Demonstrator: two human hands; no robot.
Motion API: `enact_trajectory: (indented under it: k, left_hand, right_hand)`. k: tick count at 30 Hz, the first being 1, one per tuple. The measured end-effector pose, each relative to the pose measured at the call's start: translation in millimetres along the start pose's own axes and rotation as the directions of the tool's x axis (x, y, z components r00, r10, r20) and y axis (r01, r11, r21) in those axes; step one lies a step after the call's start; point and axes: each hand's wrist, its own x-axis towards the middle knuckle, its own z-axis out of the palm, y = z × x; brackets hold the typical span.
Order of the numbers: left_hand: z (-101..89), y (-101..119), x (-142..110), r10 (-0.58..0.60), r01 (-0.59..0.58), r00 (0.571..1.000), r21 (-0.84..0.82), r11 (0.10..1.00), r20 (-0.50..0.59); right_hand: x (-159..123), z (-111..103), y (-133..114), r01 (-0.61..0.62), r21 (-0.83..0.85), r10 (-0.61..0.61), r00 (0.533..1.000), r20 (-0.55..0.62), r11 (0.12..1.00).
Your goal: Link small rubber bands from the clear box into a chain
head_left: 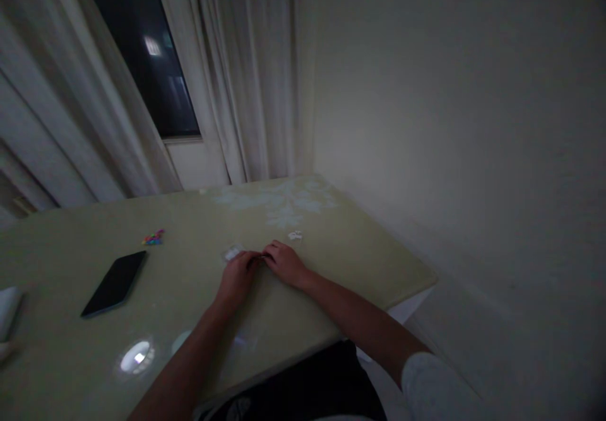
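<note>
Over the middle of the table (199,216), my left hand (240,274) and my right hand (282,262) meet at the fingertips. Both are closed in a pinch around something very small between them, too tiny and dim to name. A clear plastic packet or tray (231,252) with pale contents lies just behind my left hand. Beyond my right hand rests a little group of small white pieces (295,235). Farther left sits a small pile of brightly coloured pieces (153,238) in pink, blue, green and yellow.
A dark tablet or large phone (116,282) lies flat on the left of the table. At the far left edge a white object (7,310) is partly cut off. Curtains (255,80) and a dark window (156,61) stand behind; a wall (454,124) borders the right side.
</note>
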Motion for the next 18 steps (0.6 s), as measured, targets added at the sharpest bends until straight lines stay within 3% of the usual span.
enact_trajectory:
  k: [11, 18]
  left_hand:
    - [-5.5, -2, 0, -0.084, 0.076, 0.993, -0.103, 0.992, -0.08]
    - [-8.2, 1, -3, -0.113, 0.102, 0.991, -0.152, 0.983, -0.067]
  right_hand:
    - [2, -4, 10, -0.02, 0.243, 0.058, 0.987, -0.151, 0.97]
    - [2, -8, 13, -0.05, 0.322, 0.109, 0.98, -0.167, 0.945]
